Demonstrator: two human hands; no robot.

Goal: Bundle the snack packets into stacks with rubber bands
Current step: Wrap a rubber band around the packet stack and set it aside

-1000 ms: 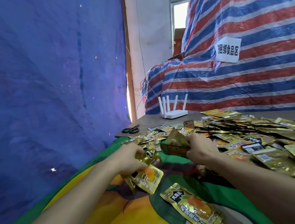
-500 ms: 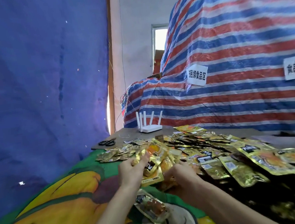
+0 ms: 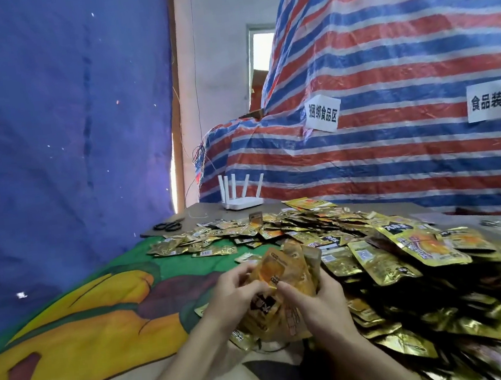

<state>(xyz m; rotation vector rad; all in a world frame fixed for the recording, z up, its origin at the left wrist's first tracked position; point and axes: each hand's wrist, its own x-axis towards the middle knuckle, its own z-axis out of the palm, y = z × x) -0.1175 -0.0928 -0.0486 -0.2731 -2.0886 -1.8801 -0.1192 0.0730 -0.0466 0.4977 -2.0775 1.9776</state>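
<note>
A blue tarp [image 3: 49,134] is hung at the far left, and a cartoon-printed cloth [image 3: 87,327] is spread below it. Black scissors [image 3: 169,226] are laid on the brown tabletop [image 3: 201,209] beyond the cloth, with a white router [image 3: 241,203] to their right. At centre, a bunch of gold snack packets [image 3: 281,280] is held above the cloth. It is gripped by the left hand [image 3: 233,298] on one side and the right hand [image 3: 321,300] on the other, fingers curled round it. To the right a heap of loose packets [image 3: 390,252] is spread out, backed by a striped tarp [image 3: 383,49] bearing two paper signs [image 3: 322,113].
</note>
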